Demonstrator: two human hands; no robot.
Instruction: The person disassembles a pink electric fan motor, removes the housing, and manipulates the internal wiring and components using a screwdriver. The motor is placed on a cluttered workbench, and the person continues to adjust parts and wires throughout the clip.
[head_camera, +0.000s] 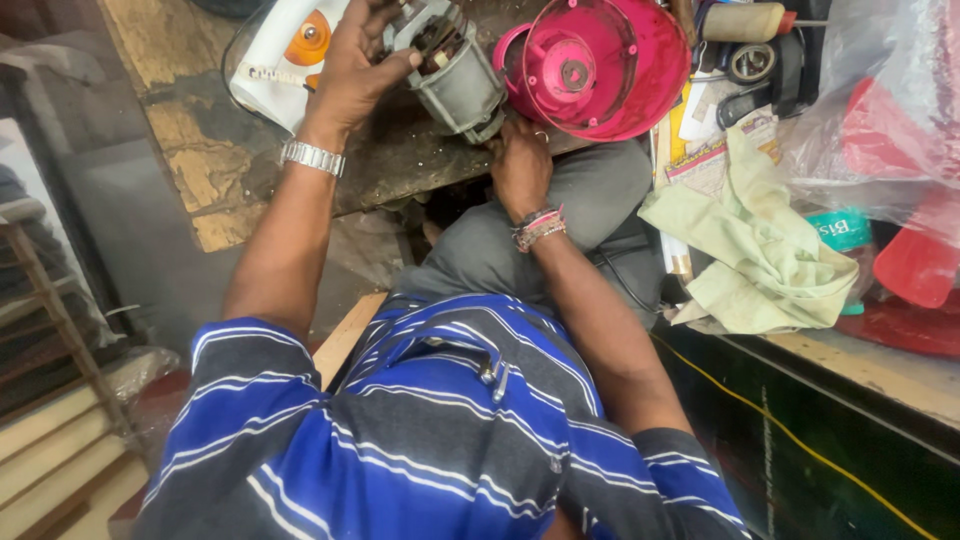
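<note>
Two hands on the grey electric motor (455, 75), already out of its housing and bare on the dark workbench (400, 160).

My left hand (350, 75) is closed around the motor's upper end, fingers curled over the exposed windings; my right hand (520, 160) sits just below the motor at its base, fingers tucked under, so I cannot tell what they grip. Beside the motor to the right lies the pink plastic housing (595, 65), separated. Judged from this: dismantling is done; work on the motor and reassembly remain.
</note>
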